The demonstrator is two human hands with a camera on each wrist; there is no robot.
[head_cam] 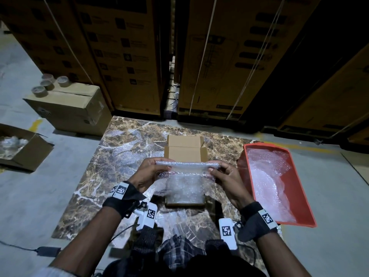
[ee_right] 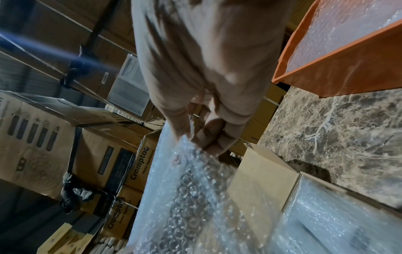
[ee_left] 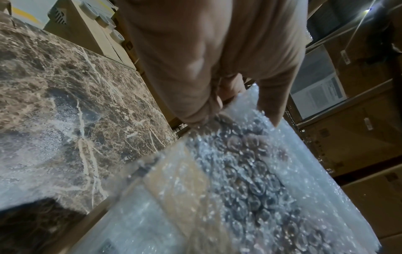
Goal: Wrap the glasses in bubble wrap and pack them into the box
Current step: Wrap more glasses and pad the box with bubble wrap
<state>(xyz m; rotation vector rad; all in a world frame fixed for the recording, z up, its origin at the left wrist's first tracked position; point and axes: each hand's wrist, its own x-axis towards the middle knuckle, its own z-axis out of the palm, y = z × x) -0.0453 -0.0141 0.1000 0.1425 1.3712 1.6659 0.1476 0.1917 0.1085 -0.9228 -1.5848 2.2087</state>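
The bubble wrap roll (head_cam: pixel 186 164) was pinched at its two ends, by the left hand (head_cam: pixel 148 172) and the right hand (head_cam: pixel 225 176), its long axis running crosswise between them. It was held directly above the small cardboard box (head_cam: pixel 185 152), neither hand nearer. The glasses could not be made out inside. Beyond the box's right side stood the orange tray (head_cam: pixel 299 198); open marble tabletop (head_cam: pixel 123 152) lay to its left.
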